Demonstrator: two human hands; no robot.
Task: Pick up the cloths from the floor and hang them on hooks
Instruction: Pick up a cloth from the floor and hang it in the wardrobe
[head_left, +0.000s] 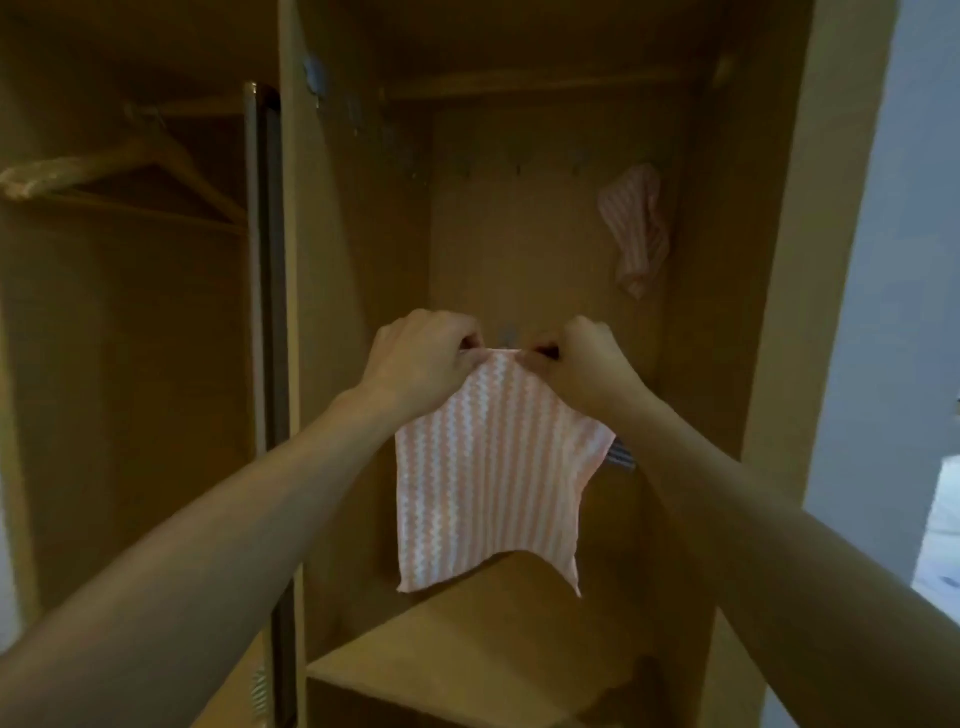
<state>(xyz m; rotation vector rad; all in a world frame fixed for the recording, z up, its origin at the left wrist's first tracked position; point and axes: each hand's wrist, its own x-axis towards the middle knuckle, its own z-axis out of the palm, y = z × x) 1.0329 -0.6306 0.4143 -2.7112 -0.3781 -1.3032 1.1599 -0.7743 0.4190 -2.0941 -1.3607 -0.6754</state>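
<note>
Wardrobe (519, 234): left hand (421, 358), right hand (582, 364) pinch striped cloth (493, 483) top edge.

This is a home, most likely a bedroom or dressing corner, seen from in front of an open wooden wardrobe (524, 249). The left compartment holds a wooden clothes hanger (130, 171) on a rail, a household fitting. The right compartment has a wooden rail (519, 85) across the top, a row of small hooks (519, 166) on the back panel and a shelf (467, 654) below. A pink-and-white striped cloth (636, 228) hangs from one hook. A pale painted wall (893, 260) stands to the right.
</note>
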